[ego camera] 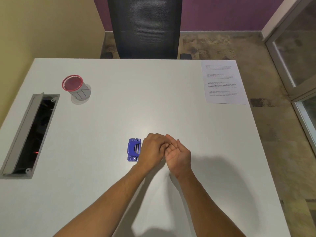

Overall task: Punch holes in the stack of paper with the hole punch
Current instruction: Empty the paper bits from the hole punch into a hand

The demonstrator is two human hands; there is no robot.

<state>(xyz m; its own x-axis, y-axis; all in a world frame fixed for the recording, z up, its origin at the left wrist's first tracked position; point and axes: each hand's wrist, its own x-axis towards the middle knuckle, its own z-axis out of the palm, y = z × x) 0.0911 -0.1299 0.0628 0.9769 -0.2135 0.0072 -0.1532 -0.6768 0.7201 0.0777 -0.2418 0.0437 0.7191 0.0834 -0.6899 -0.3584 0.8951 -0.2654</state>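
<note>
A small blue hole punch [133, 150] lies on the white table [119, 103], near its middle front. My left hand [153, 149] hovers just right of the punch, fingers curled, and partly covers its right edge. My right hand [178, 154] is beside it, palm up, its fingers touching the left hand's fingers. Neither hand holds anything. The stack of paper [222, 82], printed with text, lies at the table's far right corner, well away from both hands.
A red-rimmed mesh cup [75, 87] stands at the far left. An open grey cable tray [32, 132] is set into the table's left side. A black mesh chair [145, 26] stands behind the far edge. A glass door [297, 53] is to the right.
</note>
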